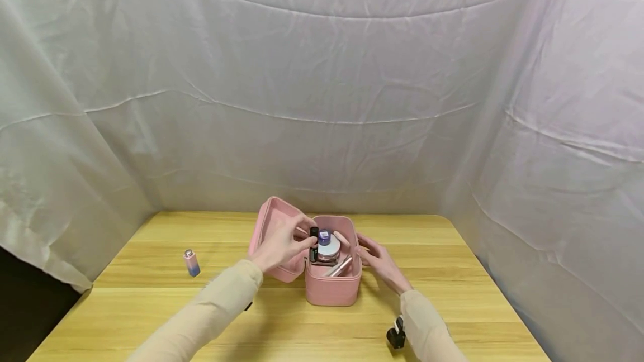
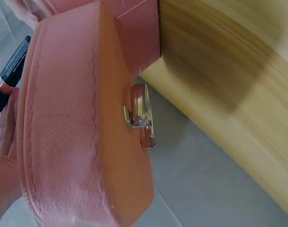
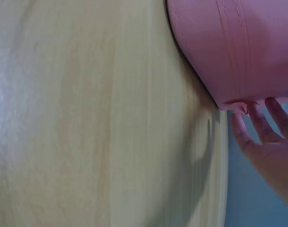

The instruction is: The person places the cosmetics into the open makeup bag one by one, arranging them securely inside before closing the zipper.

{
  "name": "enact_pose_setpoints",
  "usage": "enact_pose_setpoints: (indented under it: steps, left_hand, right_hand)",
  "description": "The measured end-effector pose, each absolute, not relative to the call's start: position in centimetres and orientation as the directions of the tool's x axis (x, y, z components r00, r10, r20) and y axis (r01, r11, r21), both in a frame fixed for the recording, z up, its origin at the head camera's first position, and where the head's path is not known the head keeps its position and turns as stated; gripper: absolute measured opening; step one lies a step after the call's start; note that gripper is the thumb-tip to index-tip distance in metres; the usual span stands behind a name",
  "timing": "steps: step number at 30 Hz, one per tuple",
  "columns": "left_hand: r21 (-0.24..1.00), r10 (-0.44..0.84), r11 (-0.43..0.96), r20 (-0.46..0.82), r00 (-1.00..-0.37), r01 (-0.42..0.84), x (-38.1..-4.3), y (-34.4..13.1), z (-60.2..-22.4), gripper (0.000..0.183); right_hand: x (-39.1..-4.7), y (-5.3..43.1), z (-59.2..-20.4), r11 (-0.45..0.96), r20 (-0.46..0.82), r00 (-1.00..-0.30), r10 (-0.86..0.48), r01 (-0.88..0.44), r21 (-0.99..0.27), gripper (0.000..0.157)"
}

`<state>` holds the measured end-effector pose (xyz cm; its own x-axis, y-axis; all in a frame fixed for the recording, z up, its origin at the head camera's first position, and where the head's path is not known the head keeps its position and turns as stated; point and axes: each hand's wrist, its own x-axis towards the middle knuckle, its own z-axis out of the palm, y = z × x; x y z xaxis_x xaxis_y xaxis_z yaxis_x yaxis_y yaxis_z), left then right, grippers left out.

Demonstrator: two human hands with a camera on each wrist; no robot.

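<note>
A pink cosmetic case stands on the table with its lid swung out to the left. My left hand pinches a black cosmetic tube between thumb and fingers, upright over the case's left side. The tube has a rose-gold band and small white print. Inside the case are a purple-lidded jar, a round white compact and a slim silvery-pink tube. My right hand rests its extended fingers against the case's right wall, thumb near the rim.
On the left of the wooden table stands a small pink-to-blue tube. A gold-toned clasp sticks out from the lid. Grey cloth hangs behind the table and along its sides.
</note>
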<state>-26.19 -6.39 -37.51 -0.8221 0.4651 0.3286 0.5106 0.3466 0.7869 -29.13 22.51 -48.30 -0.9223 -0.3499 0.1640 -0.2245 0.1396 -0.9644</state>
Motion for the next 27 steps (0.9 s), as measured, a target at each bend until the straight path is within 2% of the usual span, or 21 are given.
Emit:
enact_pose_setpoints:
  steps: [8,18,27]
  left_hand:
    - [0.743,0.47,0.425,0.308,-0.827,0.518,-26.3,-5.3,-38.2,0.023]
    - [0.502,0.508,0.6,0.362,-0.782,0.623,-27.1,-4.4,-39.3,0.018]
    - [0.408,0.51,0.657,0.379,-0.772,0.634,-27.1,-4.5,-39.8,0.015]
  right_hand:
    - [-29.2,22.5,-48.3,0.155,0.167,-0.924,-0.345,-0.232,-0.96,0.058]
    - [-29.1,22.4,-48.4,0.155,0.154,-0.928,-0.34,-0.217,-0.964,0.059]
    - [-29.1,22.5,-48.3,0.156,0.15,-0.929,-0.339,-0.213,-0.964,0.059]
